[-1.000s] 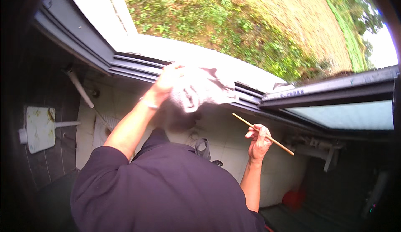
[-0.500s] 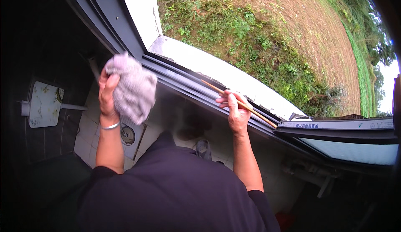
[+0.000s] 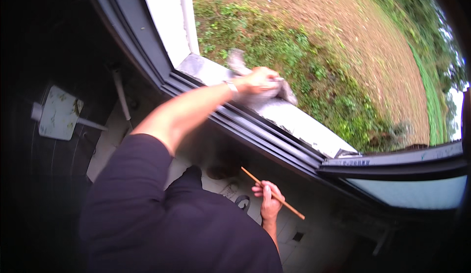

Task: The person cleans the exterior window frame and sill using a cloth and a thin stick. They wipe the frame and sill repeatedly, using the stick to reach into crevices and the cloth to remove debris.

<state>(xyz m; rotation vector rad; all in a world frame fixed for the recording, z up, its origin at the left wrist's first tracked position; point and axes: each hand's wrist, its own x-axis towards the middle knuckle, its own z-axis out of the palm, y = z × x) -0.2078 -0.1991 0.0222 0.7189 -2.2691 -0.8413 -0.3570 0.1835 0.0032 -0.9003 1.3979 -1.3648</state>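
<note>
Stretched out over the white outer window ledge (image 3: pixel 299 124), my left hand (image 3: pixel 260 80) grips a greyish cloth (image 3: pixel 286 94). Motion smears the cloth a little, and one end of it sticks up beyond my wrist. Whether the cloth touches the ledge I cannot tell. Lower down, on the room side of the window track (image 3: pixel 245 123), my right hand (image 3: pixel 270 200) holds a thin wooden stick (image 3: pixel 293 209), like a chopstick, slanting down to the right. The stick is apart from the track.
A dark window frame (image 3: pixel 132 32) rises at the left, and a sash with frosted glass (image 3: pixel 412 190) stands at the right. A patterned white panel (image 3: pixel 61 114) is on the dark wall at left. Outside lies a planted slope (image 3: pixel 294 57); pale floor tiles (image 3: pixel 289 251) show below.
My left hand has carried the cloth from the room side, across the track, to above the outer ledge. My right hand has drawn the stick away from the track, down toward me.
</note>
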